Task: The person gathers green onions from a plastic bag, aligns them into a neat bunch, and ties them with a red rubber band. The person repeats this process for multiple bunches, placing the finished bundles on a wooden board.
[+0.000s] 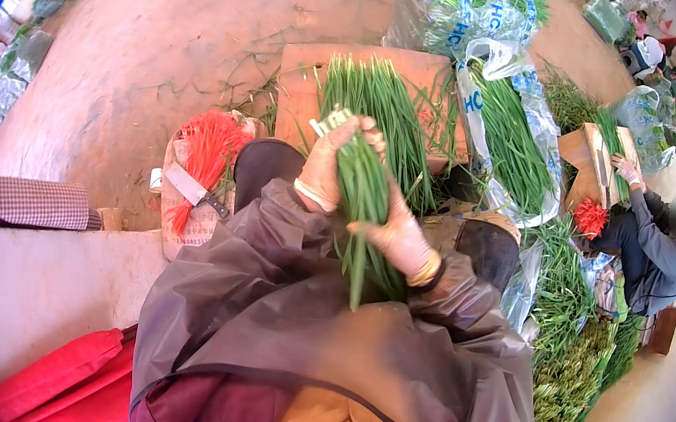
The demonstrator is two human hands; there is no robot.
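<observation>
Between both hands, above my lap, is a bunch of green garlic chives, its pale cut ends pointing away from me and its leaves hanging towards my apron. My left hand, in a thin glove, wraps the bunch near the pale ends. Lower down, my right hand, also gloved, grips the leaves from the right side, its thumb across them. Just beyond the hands, a thick pile of chives lies on a wooden board. My hands hide part of the pile.
Left of my knee, red plastic ties and a cleaver rest on a sack. A plastic bag of chives stands right of the board. Loose chives heap at my right. A co-worker sits further right, handling chives.
</observation>
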